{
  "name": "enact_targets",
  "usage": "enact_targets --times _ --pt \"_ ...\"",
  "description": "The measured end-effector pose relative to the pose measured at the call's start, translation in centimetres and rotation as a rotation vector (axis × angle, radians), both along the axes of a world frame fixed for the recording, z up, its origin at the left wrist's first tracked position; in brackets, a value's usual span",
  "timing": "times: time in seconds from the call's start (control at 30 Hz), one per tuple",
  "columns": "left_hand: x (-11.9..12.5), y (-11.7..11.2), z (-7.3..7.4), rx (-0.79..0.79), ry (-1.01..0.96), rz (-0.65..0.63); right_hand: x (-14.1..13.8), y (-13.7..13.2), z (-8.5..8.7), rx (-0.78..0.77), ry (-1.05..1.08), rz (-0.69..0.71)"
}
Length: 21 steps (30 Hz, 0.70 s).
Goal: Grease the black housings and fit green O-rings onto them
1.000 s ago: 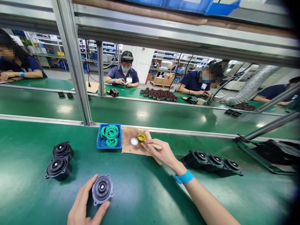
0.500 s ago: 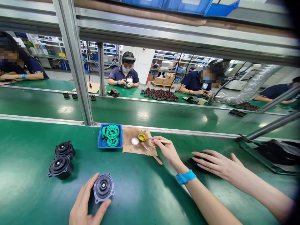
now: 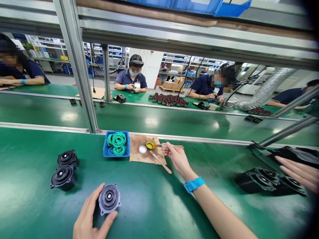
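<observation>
My left hand (image 3: 91,215) curls round the rim of a round black motor housing (image 3: 109,199) that stands on the green bench, with concentric rings and a pale centre on top. Wearing a blue wristband, my right hand (image 3: 175,156) pinches the wooden handle of a small brush (image 3: 171,146). Its bristles are at a small pot of yellow paste (image 3: 150,145). A second brush (image 3: 159,162) lies across the edge of a stained cardboard sheet (image 3: 136,141), near a white round lid (image 3: 142,149).
Two black housings (image 3: 63,177) stand at the left. A blue bin (image 3: 116,155) holds green rings. At the right, another person's hand (image 3: 299,171) is over several housings (image 3: 264,181). A metal post (image 3: 76,66) rises behind the bench; people sit beyond.
The other person's hand has moved right, with housings now showing there. My right hand stays at the yellow pot with the brush slightly turned; my left hand keeps its hold.
</observation>
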State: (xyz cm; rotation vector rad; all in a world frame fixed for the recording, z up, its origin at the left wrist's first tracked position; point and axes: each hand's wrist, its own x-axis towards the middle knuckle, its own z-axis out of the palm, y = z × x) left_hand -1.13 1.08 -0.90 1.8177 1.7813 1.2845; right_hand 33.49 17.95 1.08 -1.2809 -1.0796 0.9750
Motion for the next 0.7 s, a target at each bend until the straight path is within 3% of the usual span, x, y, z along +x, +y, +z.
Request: enact_targets --times 0.17,0.33,0.53,0.7 --pt "0.0 -0.1 -0.2 -0.026 -0.020 -0.003 0.2 0.2 0.2 -0.059 0.092 -0.080" --pt "0.0 -0.1 -0.3 -0.049 -0.075 -0.004 -1.1 -1.1 3.0 -0.016 0.204 -0.077" --pt "-0.4 -0.1 0.2 -0.069 -0.011 -0.073 -7.3 -4.5 6.3 -0.046 0.311 0.176" --pt "-0.6 -0.2 -0.1 -0.100 -0.027 -0.094 -11.4 -7.1 7.2 -0.097 0.339 0.428"
